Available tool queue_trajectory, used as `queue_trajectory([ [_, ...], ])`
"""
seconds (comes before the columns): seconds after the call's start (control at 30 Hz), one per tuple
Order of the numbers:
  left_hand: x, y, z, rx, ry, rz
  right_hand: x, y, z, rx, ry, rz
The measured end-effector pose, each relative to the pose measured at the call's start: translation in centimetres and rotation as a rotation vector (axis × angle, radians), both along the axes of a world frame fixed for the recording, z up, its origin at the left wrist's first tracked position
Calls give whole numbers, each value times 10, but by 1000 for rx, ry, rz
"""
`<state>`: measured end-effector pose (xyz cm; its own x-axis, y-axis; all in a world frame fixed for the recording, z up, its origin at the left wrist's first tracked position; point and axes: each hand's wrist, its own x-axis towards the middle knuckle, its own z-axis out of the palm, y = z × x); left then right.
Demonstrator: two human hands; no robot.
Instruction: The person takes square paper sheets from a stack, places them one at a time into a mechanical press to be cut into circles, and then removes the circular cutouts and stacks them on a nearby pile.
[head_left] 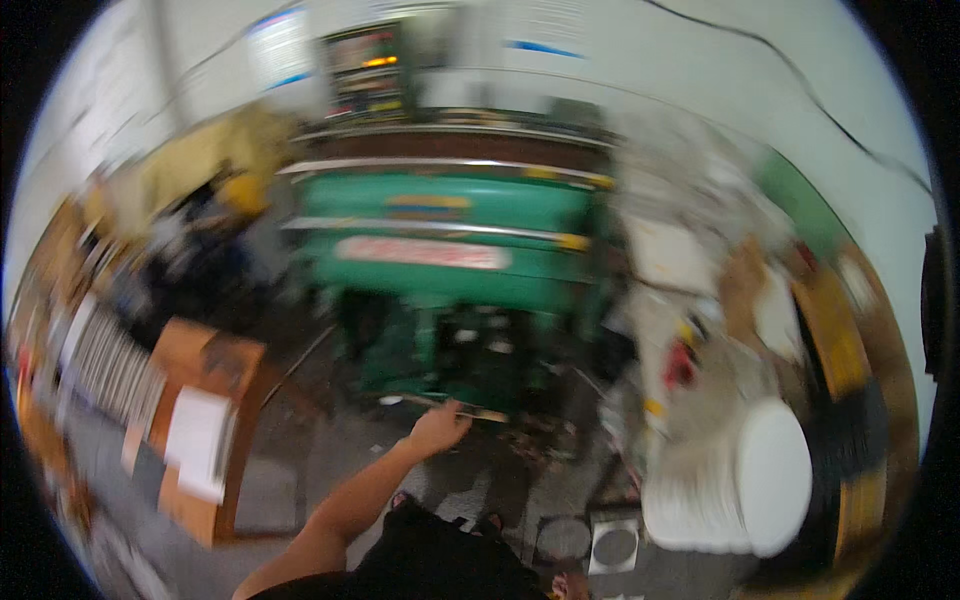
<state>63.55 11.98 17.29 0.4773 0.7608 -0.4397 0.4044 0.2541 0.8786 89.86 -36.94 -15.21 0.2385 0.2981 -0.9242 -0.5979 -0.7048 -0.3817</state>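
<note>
My left arm reaches forward from the lower edge, with my left hand (440, 428) out in front of my body. Motion smears its fingers, so whether it holds anything is unclear. Behind it in the picture runs a thin pale bar (485, 415) with a yellowish end, low by the machine; contact cannot be made out. Only a small part of my right hand (572, 585) shows at the bottom edge, its fingers hidden. Ahead stands a green machine (450, 205) with horizontal metal rails and a red-and-white label.
To the left is a brown wooden stand (200, 510) with white sheets (198, 440), beside a row of thin pale pieces (112, 365). At right lies a stack of white round discs (775, 478) near a cluttered worktop (670, 255). Dark debris (540, 435) litters the floor.
</note>
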Motion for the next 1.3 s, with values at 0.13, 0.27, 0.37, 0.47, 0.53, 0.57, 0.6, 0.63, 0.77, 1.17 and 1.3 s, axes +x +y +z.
queue_trajectory([
  [0.13,-242,-40,-104,-188,51,382,0,96,46,-105,-96,382],
  [0.27,-454,-87,-172,109,2,1568,-20,191,72,-136,-187,652],
  [0.37,-564,-134,-188,191,661,1693,-43,260,85,-109,-264,819],
  [0.47,-602,-128,-186,215,744,1784,-58,302,88,-18,-345,907],
  [0.53,-633,-135,-192,273,715,1793,-108,335,108,31,-320,902],
  [0.57,-642,-135,-197,242,723,1776,-157,353,144,43,-298,866],
  [0.6,-646,-128,-201,212,713,1749,-173,357,151,77,-338,961],
  [0.63,-648,-121,-205,187,704,1719,-185,362,151,110,-376,1054],
  [0.77,-664,-121,-203,-34,-305,1959,-214,367,147,145,-339,1176],
  [1.17,-582,-191,-142,-241,-859,1481,-175,315,143,-126,-68,752],
  [1.3,-620,-190,-139,108,-646,1853,-142,325,125,-96,-235,976],
])
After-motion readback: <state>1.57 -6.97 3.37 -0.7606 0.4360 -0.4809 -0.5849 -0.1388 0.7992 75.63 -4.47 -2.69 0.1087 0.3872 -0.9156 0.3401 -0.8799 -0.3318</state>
